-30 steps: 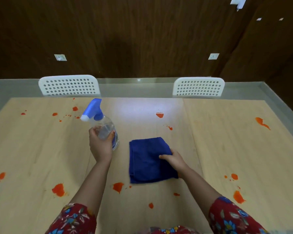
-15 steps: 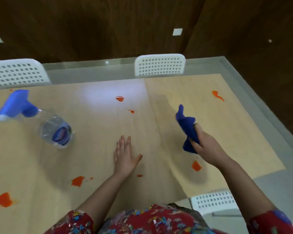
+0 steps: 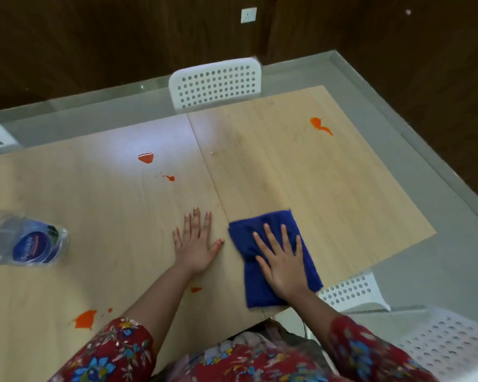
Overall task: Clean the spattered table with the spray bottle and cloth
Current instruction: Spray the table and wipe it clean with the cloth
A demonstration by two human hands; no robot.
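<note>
**Tabletop [image 3: 301, 175] half-wiped: cloth [image 3: 253, 290] under the right hand [image 3: 282, 260], most stains on the left hand's side**

The tabletop is one pale wood surface that runs away from both hands, with a seam passing between them. White perforated chairs [image 3: 215, 84] show in four places. One is far ahead of the hands and one is far off to the left. Two pieces sit beside the right forearm, and I cannot tell whether those belong to one chair.

There is one cloth, blue and folded. Its long axis runs from the near edge away from the person, roughly in line with the right forearm. The right hand lies flat on it with fingers spread, pressing it down. The left hand [image 3: 195, 244] lies flat on the bare wood with fingers spread and holds nothing. It is just beside the cloth, its thumb close but apart.

There is one spray bottle [image 3: 25, 244], well to the left of the left hand, which is the nearer one. The frame cuts the bottle off, so I cannot tell how it stands.

I count five orange spatters [image 3: 146, 158] plus a few specks. One lies far ahead of the right hand and slightly to its right. Two are ahead of the left hand, and two are beside the left forearm. The next wipe probably goes straight ahead for the lone stain, or left across the seam for the other four.
</note>
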